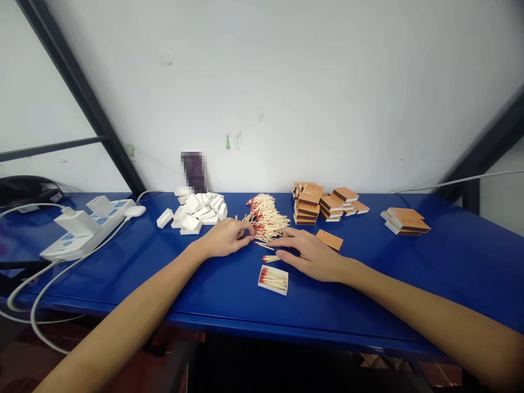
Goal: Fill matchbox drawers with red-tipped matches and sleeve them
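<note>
A heap of red-tipped matches (268,218) lies at the middle of the blue table. My left hand (227,237) is at the heap's left edge, thumb and index finger curled close together; whatever is between them is too small to make out. My right hand (309,254) is open on the other side, its index finger stretched to a loose match (264,245) in front of the heap. The right thumb touches the end of a small bundle of matches (269,258). Nearer to me sits a white matchbox tray (273,291) with a row of matches inside, heads to the left.
White matchbox trays (200,210) are piled at the left. Orange matchbox sleeves (309,202) stand stacked at the right, one sleeve (329,240) lying flat by my right hand. Farther right are more matchboxes (407,221). A power strip (88,229) with cables occupies the left end.
</note>
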`<state>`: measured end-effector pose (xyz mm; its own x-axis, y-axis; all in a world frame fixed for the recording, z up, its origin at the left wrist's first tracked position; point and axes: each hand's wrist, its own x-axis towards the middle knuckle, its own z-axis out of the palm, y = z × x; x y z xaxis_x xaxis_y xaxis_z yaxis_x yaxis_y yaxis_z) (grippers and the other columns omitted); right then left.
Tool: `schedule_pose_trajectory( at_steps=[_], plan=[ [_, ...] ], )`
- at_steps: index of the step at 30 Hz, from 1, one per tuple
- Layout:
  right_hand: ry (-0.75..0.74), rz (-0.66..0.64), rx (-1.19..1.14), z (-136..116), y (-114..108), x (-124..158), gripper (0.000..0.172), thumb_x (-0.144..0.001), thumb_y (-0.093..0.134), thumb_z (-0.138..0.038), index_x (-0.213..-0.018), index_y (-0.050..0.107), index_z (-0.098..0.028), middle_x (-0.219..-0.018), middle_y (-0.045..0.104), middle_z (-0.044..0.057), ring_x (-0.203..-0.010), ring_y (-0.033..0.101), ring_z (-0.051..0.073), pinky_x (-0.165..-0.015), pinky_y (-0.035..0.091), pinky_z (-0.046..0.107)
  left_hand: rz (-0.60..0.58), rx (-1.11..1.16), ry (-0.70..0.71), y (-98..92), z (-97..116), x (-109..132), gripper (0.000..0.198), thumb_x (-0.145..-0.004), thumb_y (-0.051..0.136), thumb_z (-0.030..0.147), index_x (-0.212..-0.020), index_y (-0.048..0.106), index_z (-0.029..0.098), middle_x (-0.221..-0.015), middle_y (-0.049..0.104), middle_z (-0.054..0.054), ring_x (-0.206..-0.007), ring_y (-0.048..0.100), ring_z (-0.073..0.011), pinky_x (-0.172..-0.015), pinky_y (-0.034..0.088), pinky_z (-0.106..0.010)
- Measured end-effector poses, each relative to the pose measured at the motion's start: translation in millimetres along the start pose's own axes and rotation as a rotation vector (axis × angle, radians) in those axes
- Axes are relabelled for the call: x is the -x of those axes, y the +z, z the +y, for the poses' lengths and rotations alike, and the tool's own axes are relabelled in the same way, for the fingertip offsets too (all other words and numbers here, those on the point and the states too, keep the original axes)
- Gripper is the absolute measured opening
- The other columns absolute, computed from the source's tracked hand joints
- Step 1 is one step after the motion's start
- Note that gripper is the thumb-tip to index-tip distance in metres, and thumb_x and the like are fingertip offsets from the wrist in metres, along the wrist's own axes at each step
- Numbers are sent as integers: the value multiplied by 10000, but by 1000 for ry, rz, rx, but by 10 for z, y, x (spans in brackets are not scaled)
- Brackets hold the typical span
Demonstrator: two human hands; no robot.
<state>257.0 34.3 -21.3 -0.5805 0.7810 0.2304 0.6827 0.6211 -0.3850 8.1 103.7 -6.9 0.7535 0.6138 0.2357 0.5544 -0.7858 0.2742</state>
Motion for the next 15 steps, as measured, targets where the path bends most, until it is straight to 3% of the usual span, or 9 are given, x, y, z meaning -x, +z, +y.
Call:
schedule_pose_trajectory(
  at_steps=[9, 15],
  plan=[
    [21, -2, 5, 12, 20, 3, 360, -997, 437, -354, -1289, 628, -264, -1014, 588, 79, -951, 565, 228, -799, 418, 356, -5, -12, 23, -4, -8, 0, 169, -907, 531, 285, -891, 661, 179, -523, 443, 63, -484, 412, -97, -550, 308, -226],
    [27, 11, -6, 11, 19, 0, 362, -998, 435, -347, -1297, 613, -250, -1056, 602, 84, -977, 576, 233, -827, 429, 368, -15, 28, 84, -6, 17, 12, 180, -897, 530, 207, -952, 698, 175, -709, 648, 6, -570, 516, -99, -590, 359, -225]
  ],
)
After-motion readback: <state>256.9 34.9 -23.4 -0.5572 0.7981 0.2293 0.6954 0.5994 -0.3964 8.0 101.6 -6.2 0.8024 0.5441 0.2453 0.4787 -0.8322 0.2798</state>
